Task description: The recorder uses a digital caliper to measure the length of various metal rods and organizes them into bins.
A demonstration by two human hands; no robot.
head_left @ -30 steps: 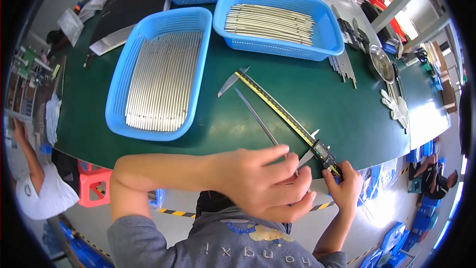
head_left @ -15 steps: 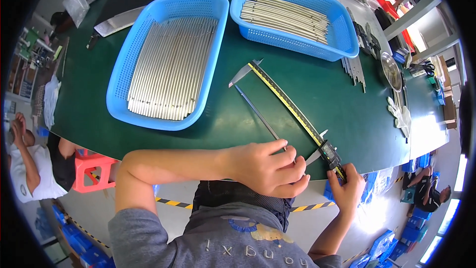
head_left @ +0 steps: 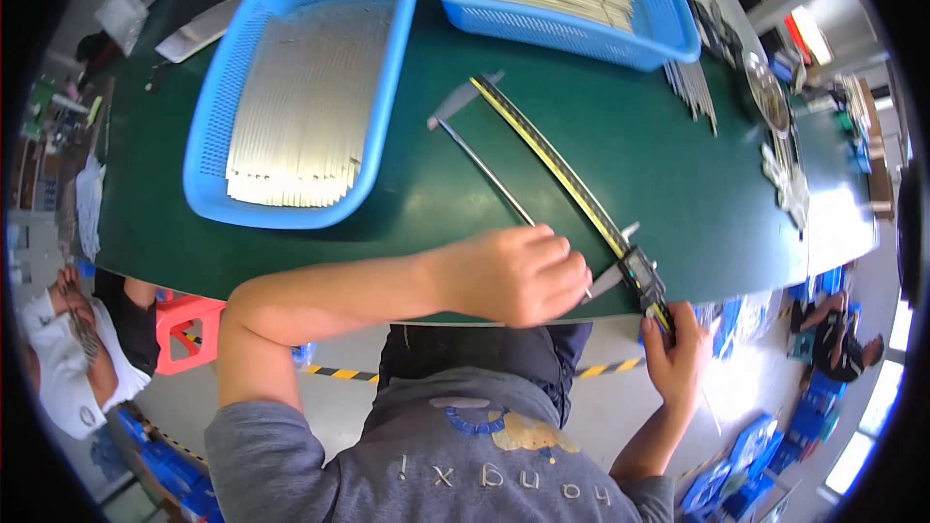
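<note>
My left hand (head_left: 531, 276) is closed, fingers curled round the near part of a thin metal rod (head_left: 486, 171). The rod slants away over the green table, its far tip at the caliper's far jaw; its near end shows by the slider's jaw. My right hand (head_left: 675, 353) grips the near end of a long digital caliper (head_left: 554, 157), below its display. The caliper's jaws are wide apart, with its beam lying to the right of the rod. Beyond my left arm stands a blue perforated basket (head_left: 395, 87) with rows of similar rods.
A second blue basket (head_left: 542, 24) of rods is at the back. Loose rods (head_left: 690, 95), a metal bowl (head_left: 765, 97) and white gloves (head_left: 787, 179) lie at the right. The table (head_left: 291, 257) ends just before my body. A red stool (head_left: 189, 334) and seated people are farther off.
The whole view has shifted, so the table and baskets sit higher. My left hand's fingers have curled tighter on the rod. My right hand keeps its grip on the caliper.
</note>
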